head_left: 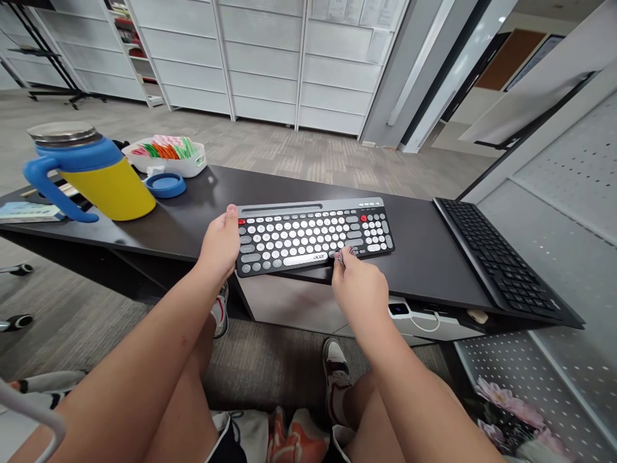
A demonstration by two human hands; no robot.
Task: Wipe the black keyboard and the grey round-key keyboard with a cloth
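A grey and black acer keyboard (308, 235) with round white keys and two red ones lies over the front part of the dark desk, its near edge close to the desk's rim. My left hand (222, 241) is closed on its left end, thumb on top near the red corner key. At the lower keys, right of the space bar, my right hand (359, 280) is closed in a pinch. Between its fingertips shows a bit of a small dark-and-light patterned thing (341, 256), too little to name. It touches or hovers just over the keys; I cannot tell which.
On the desk (424, 257), a yellow and blue mug (113, 183) stands left beside a blue lid (165, 184) and a white basket (193, 166) of colourful packets. A black keyboard (501, 257) lies at the right against a perforated panel (573, 154). A white cable (427, 329) hangs below the front edge.
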